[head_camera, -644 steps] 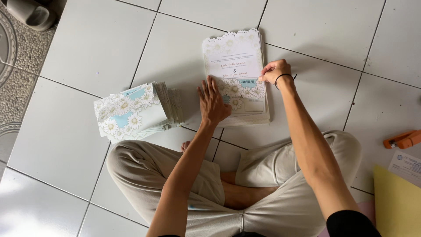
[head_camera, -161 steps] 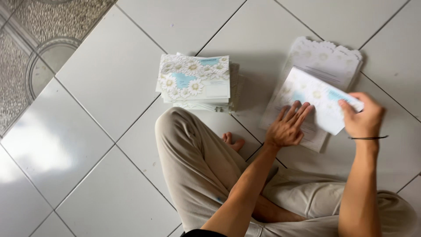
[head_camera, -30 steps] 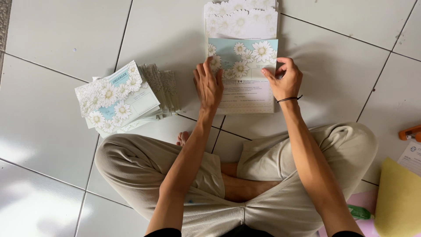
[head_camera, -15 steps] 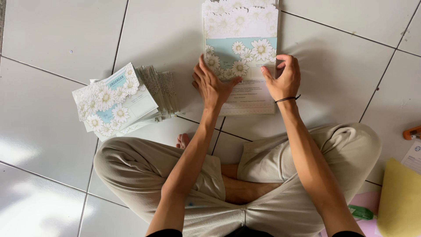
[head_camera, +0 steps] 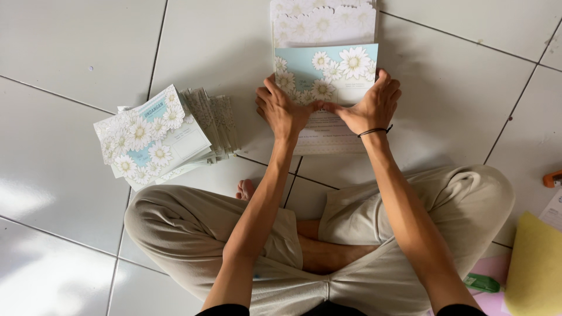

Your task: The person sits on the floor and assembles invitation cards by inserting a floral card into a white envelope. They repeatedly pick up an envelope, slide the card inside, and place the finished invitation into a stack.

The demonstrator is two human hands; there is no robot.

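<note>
On the white tiled floor in front of my crossed legs lies a daisy-printed card, light blue with white flowers, its lower panel folded up over the sheet. My left hand presses flat on the card's left side. My right hand, with a black band at the wrist, presses on its right side; the two thumbs meet near the fold. Beyond the card a scalloped white flap points away from me. A fanned stack of the same folded cards sits to my left.
A yellow sheet lies at the right edge by my knee, with a pink sheet and a small green object beside it. An orange object and a white paper peek in at far right. Grey grout lines cross the tiles.
Over the last second both hands slid toward the card's middle and flattened on the fold. Earlier I was holding a card at the right of the stack; the view has since shifted.
</note>
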